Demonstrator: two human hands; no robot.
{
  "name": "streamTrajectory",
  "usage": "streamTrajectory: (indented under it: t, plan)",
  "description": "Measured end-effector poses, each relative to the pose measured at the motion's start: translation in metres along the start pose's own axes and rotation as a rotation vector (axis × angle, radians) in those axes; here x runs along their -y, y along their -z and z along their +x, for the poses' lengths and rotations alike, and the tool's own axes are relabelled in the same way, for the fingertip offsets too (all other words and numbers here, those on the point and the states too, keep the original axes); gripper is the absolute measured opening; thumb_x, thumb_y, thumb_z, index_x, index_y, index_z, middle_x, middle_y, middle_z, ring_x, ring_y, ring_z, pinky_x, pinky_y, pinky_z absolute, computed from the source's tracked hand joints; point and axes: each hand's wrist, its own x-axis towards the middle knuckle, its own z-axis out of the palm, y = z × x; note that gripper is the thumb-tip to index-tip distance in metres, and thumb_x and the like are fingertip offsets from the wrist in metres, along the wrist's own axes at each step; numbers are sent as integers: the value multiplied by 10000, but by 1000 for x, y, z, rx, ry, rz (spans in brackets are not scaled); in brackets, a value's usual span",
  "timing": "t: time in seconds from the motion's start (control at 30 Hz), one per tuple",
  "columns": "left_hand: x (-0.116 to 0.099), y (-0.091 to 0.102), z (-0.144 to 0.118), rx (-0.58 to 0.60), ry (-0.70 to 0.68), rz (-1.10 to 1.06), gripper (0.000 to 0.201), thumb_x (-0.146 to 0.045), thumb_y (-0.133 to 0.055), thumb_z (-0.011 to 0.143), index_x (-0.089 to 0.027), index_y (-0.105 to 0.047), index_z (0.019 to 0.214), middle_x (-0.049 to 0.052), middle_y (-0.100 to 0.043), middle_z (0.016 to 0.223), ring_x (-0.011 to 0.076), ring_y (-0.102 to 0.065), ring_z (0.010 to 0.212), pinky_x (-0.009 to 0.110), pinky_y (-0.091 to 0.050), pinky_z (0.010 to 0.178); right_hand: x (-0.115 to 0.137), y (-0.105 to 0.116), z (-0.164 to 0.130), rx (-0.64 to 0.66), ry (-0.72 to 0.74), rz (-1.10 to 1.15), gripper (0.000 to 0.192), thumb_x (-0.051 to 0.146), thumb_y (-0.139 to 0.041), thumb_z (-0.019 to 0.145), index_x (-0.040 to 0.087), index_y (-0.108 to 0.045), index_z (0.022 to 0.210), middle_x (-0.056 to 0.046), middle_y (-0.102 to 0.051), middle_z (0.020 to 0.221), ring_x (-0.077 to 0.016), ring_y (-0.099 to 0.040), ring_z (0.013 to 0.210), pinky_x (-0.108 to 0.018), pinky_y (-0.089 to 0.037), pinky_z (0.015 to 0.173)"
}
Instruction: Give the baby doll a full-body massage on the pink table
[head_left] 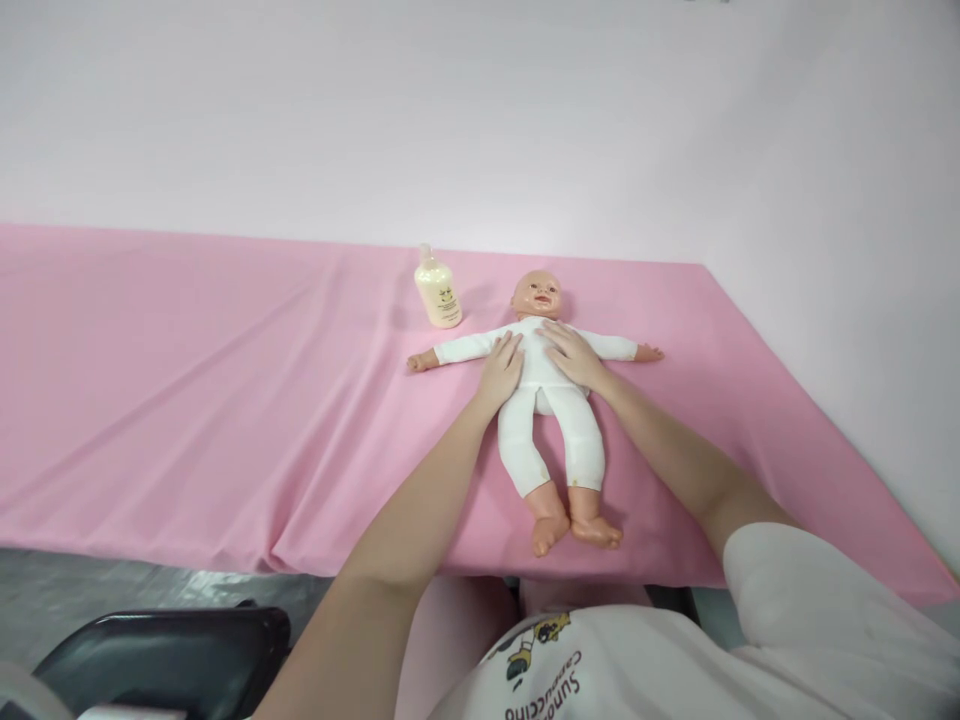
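A baby doll (548,384) in a white body suit lies on its back, head away from me, arms spread and feet toward me. My left hand (502,371) rests along the side of its torso at the picture's left, fingers stretched out. On the chest, toward the other side, my right hand (571,355) lies flat with its fingers extended. Neither hand grips anything. Beyond the doll's outstretched arm stands a cream-coloured pump bottle (439,292) with a printed label, upright and apart from both hands.
A pink cloth (187,400) covers the table, with folds running down to its front edge. Behind it rises a white wall (375,120). A black chair (161,655) stands below the table edge at the lower left.
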Motion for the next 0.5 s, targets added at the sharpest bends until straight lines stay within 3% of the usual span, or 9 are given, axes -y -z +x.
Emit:
streamTrajectory:
  t: [0.13, 0.3, 0.4, 0.5]
  plan:
    - [2, 3, 2, -10, 85, -7, 517, -286, -365, 1046, -162, -493, 1531, 103, -386, 1663, 241, -317, 1574, 451, -257, 1307, -15, 0, 0, -55, -117, 11, 577, 409, -392, 1041, 159, -466, 1556, -97, -463, 1612, -225, -406, 1517, -407, -286, 1295]
    - [10, 8, 7, -80, 112, 43, 476, -275, -386, 1027, -163, -558, 1456, 117, -460, 1619, 255, -380, 1543, 489, -290, 1291, -22, 1, 0, -96, -163, -102, 543, 436, -346, 1066, 183, -500, 1521, -99, -549, 1541, -243, -506, 1435, -421, -363, 1238]
    - [12, 14, 7, -89, 135, 87, 476, -268, -376, 1022, -149, -560, 1445, 133, -465, 1613, 264, -379, 1542, 519, -271, 1293, -26, 9, -3, -81, -266, -251, 505, 324, -276, 1069, 151, -618, 1398, -144, -668, 1389, -286, -597, 1309, -466, -395, 1168]
    - [10, 21, 5, -97, 174, 157, 472, -266, -383, 1016, -157, -573, 1433, 136, -444, 1627, 297, -326, 1565, 592, -248, 1282, -33, 21, -8, -50, -380, -414, 509, 224, -260, 1036, 110, -732, 1190, -186, -742, 1203, -313, -645, 1172, -536, -310, 1183]
